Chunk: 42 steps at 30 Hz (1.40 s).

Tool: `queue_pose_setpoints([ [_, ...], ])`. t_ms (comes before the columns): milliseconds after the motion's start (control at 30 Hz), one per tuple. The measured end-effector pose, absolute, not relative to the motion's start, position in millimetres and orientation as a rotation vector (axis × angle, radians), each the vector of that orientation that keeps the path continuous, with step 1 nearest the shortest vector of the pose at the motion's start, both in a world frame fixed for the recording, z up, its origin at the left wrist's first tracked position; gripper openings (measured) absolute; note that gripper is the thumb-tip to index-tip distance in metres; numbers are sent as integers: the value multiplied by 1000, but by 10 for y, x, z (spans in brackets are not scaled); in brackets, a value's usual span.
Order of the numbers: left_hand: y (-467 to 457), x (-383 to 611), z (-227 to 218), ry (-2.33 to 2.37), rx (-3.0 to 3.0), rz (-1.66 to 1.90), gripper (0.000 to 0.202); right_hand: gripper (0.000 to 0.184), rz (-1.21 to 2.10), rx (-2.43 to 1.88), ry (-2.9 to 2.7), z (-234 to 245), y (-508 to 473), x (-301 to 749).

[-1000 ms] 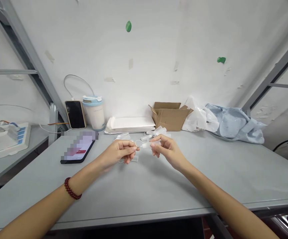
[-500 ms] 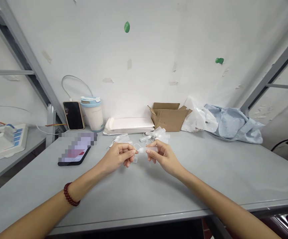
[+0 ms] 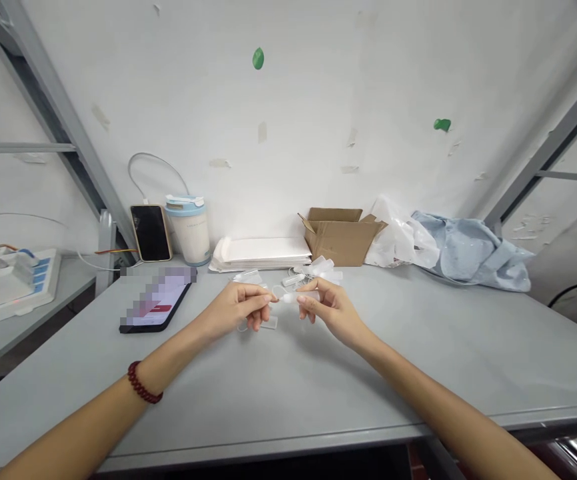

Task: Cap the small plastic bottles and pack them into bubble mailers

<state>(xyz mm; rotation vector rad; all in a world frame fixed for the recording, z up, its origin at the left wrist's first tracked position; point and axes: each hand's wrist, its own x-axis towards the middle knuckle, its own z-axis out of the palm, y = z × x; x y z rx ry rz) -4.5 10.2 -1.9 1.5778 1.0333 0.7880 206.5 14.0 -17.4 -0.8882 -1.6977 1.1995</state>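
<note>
A small translucent plastic tube with a pale narrow end is held level above the table by my right hand, thumb and fingers closed round its body. My left hand faces it, thumb and forefinger pinched at the tip of a thin white cord that curves over to the tube's narrow end. Beneath the left fingers lies a small clear piece. Just beyond my hands are a pile of similar clear tubes with thin cords and a smaller group of clear pieces.
Along the wall stand a charging phone, a blue-lidded cup, stacked white envelopes, an open cardboard box, a white plastic bag and blue cloth. Another phone lies left; a power strip sits farther left.
The left fingertips have shifted slightly away from the tube, and more of its narrow end and the cord shows. The right hand keeps its hold. The whole view has shifted slightly.
</note>
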Motion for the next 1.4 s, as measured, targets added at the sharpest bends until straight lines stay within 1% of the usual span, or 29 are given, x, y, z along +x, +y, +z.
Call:
queue_pose_setpoints([
  [200,124,-76,-11,1063,1579,785,25,24,1210,-861,-1683,-141,136,2083],
  [600,29,-1,-20,1088,1666,705,23,28,1285,-908,-1719,-257,86,2005],
  [733,35,-27,47,1156,1736,606,24,29,1255,-952,-1863,-222,122,2030],
  [800,57,-74,92,1185,1798,555,25,29,1134,-976,-1992,-218,182,2073],
  [833,75,-107,112,1198,1830,540,25,29,1017,-996,-2046,-223,223,2104],
  [900,121,-187,141,1238,1883,520,26,28,718,-1052,-2114,-246,326,2180],
  [967,172,-269,150,1298,1910,496,26,24,361,-1122,-2150,-279,444,2263],
  [1033,216,-336,138,1353,1918,466,25,24,49,-1153,-2211,-319,563,2339],
  [1133,259,-393,102,1401,1915,396,26,29,-257,-1283,-2253,-388,717,2428],
  [1233,273,-414,79,1421,1913,320,29,33,-357,-1414,-2273,-456,830,2495],
  [1400,276,-428,88,1485,1914,293,33,37,-161,-1468,-2257,-513,922,2578],
])
